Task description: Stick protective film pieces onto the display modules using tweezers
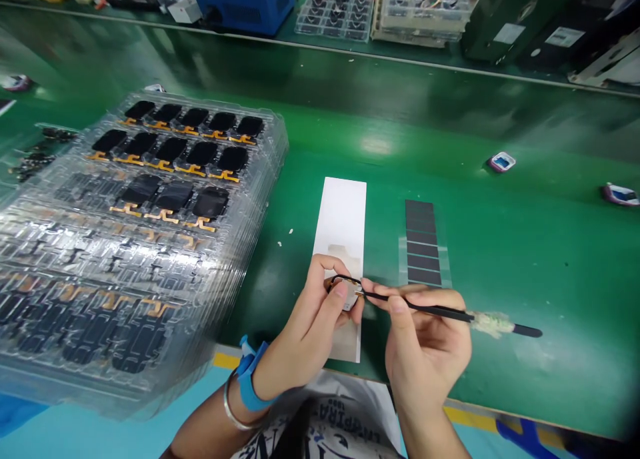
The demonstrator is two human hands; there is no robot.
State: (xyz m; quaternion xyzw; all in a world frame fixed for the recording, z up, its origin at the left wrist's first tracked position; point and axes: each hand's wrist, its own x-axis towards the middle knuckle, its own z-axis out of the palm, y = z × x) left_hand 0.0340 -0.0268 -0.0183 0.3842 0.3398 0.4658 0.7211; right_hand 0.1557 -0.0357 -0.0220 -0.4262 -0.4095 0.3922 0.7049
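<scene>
My left hand [313, 319] pinches a small dark display part [345, 292] with a thin flex tail, held above the near end of a white paper strip [343, 212]. My right hand [425, 342] grips black tweezers [450, 311] wrapped in tape near their back end. The tweezer tips touch the part right beside my left thumb. A blue strap and a metal bangle circle my left wrist [247, 385].
A stack of clear plastic trays [250, 199] holding several black display modules with orange flex cables fills the left. A strip of dark rectangular stickers [423, 242] lies right of the paper. Two small parts [501, 161] lie far right. More trays [335, 12] and a blue box [245, 2] stand behind.
</scene>
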